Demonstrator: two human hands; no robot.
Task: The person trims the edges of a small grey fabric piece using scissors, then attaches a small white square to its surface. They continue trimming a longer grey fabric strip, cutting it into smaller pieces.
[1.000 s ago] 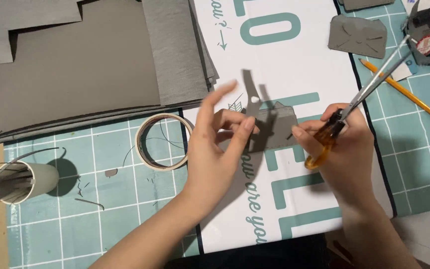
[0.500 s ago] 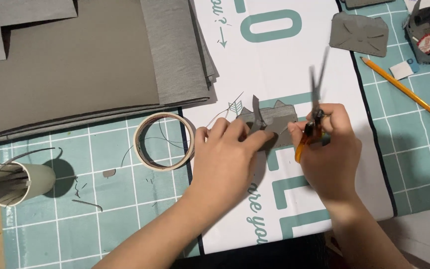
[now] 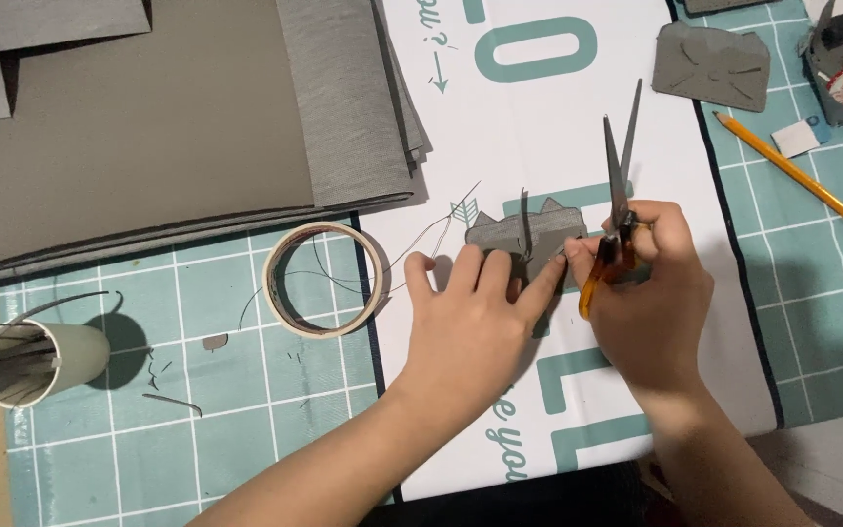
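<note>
My left hand [image 3: 475,322] lies flat on a small grey jagged paper cut-out [image 3: 529,239], pressing it onto a white sheet with teal print [image 3: 558,117]. A narrow grey strip stands up from the cut-out just past my fingertips. My right hand [image 3: 651,298] grips orange-handled scissors [image 3: 617,195] whose blades point away from me, slightly apart, just right of the cut-out.
A roll of tape [image 3: 324,278] lies left of my left hand on the teal cutting mat [image 3: 197,420]. Large grey sheets [image 3: 168,117] fill the upper left. A paper cup with grey strips [image 3: 46,361] stands at far left. A yellow pencil [image 3: 797,179] and another grey cut-out [image 3: 712,63] lie upper right.
My left hand has lowered the cut-out from mid-air and flattened on it. The scissors have swung from pointing up-right to pointing straight away.
</note>
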